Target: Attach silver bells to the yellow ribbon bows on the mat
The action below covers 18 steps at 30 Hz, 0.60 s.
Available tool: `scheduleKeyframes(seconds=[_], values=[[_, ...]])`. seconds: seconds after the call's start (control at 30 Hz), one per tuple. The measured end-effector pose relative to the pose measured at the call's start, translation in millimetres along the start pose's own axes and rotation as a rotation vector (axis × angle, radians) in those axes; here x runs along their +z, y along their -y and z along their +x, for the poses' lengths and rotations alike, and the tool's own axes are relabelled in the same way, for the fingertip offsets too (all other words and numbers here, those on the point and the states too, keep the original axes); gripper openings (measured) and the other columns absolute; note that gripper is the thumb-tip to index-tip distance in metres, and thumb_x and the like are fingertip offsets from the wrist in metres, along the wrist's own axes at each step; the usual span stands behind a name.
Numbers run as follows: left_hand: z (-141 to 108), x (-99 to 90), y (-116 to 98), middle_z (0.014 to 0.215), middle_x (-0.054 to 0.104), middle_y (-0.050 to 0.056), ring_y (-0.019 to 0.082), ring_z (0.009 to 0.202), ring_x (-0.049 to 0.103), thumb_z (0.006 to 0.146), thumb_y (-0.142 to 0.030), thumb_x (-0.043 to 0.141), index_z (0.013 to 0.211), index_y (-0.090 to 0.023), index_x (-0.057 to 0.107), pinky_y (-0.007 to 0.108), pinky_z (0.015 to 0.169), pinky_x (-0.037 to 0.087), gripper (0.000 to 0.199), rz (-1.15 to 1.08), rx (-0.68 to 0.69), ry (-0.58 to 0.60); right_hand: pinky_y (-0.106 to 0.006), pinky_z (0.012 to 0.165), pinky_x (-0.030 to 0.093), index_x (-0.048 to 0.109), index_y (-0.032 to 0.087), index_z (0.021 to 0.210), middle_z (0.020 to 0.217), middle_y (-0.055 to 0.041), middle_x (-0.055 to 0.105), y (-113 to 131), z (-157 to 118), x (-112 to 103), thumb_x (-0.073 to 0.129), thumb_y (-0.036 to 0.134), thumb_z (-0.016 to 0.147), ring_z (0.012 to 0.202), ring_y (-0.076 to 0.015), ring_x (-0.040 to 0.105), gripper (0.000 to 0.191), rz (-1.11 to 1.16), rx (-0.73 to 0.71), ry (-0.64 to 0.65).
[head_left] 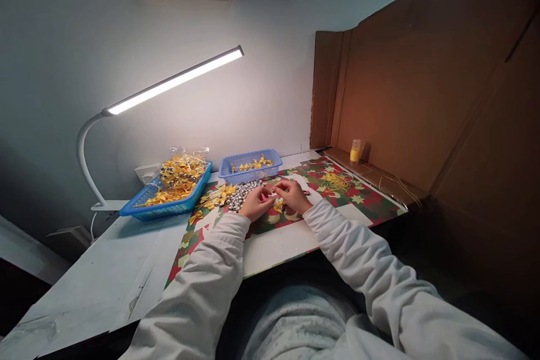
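Note:
My left hand and my right hand meet over the patterned mat, fingertips pinched close together. Whatever small thing is between them is too tiny to make out. Just below the fingers hangs or lies a yellow ribbon bow; I cannot tell which. Beside my left hand spreads a pile of small silver bells. Loose yellow bows lie left of the bells. A small pinkish-red object shows behind my right hand, partly hidden.
A blue basket heaped with yellow bows stands at left, a periwinkle basket with several bows at the back. Yellow cords lie right. A small bottle stands by the cardboard wall. A lit lamp reaches overhead.

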State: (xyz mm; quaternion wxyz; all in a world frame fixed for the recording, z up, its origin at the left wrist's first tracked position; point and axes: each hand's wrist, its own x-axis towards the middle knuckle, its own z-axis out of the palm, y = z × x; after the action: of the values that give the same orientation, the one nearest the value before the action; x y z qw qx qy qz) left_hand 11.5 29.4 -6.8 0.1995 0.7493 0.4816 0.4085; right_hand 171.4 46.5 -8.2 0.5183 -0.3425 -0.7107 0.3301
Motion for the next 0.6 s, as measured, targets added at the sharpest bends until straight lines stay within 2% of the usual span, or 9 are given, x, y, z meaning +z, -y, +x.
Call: scheduleKeyframes(seconds=[0.1, 0.23, 0.33, 0.43, 0.6], values=[[-3, 3.3, -1, 0.071, 0.060, 0.003, 0.016, 0.068, 0.052, 0.063, -0.037, 0.068, 0.068, -0.018, 0.066, 0.027, 0.063, 0.040, 0.019, 0.245, 0.074, 0.117, -0.028, 0.066, 0.045, 0.061, 0.016, 0.072, 0.072, -0.0033, 0.065, 2, 1, 0, 0.056, 0.034, 0.075, 0.069, -0.0149, 0.058, 0.019, 0.125, 0.026, -0.014], [-4, 7.4, 0, 0.070, 0.061, 0.003, 0.016, 0.067, 0.053, 0.065, -0.031, 0.067, 0.066, -0.019, 0.065, 0.027, 0.065, 0.040, 0.012, 0.310, 0.081, 0.132, -0.028, 0.066, 0.046, 0.060, 0.017, 0.070, 0.069, -0.0025, 0.064, 3, 1, 1, 0.057, 0.036, 0.074, 0.068, -0.0147, 0.059, 0.020, 0.177, 0.036, -0.002], [-3, 8.5, 2, 0.064, 0.060, 0.001, 0.013, 0.058, 0.050, 0.066, -0.031, 0.065, 0.066, -0.018, 0.063, 0.025, 0.059, 0.038, 0.012, 0.176, 0.009, 0.137, -0.028, 0.064, 0.046, 0.060, 0.017, 0.071, 0.067, -0.0019, 0.063, 1, 2, 1, 0.057, 0.038, 0.073, 0.065, -0.0145, 0.058, 0.021, 0.204, 0.070, 0.008], [-1, 8.3, 5, 0.060, 0.060, -0.001, 0.011, 0.050, 0.048, 0.064, -0.034, 0.066, 0.069, -0.017, 0.062, 0.024, 0.052, 0.037, 0.018, -0.027, -0.092, 0.077, -0.027, 0.060, 0.043, 0.059, 0.017, 0.070, 0.063, -0.0008, 0.060, -5, 4, 1, 0.056, 0.039, 0.072, 0.060, -0.0140, 0.055, 0.022, 0.191, 0.104, -0.008], [3, 6.6, 10, 0.060, 0.061, 0.000, 0.011, 0.054, 0.052, 0.053, -0.040, 0.075, 0.068, -0.015, 0.063, 0.024, 0.055, 0.042, 0.031, -0.277, -0.169, -0.029, -0.027, 0.062, 0.041, 0.058, 0.017, 0.068, 0.067, -0.0009, 0.059, -11, 7, -1, 0.049, 0.035, 0.076, 0.065, -0.0140, 0.054, 0.021, 0.062, 0.087, -0.061]])
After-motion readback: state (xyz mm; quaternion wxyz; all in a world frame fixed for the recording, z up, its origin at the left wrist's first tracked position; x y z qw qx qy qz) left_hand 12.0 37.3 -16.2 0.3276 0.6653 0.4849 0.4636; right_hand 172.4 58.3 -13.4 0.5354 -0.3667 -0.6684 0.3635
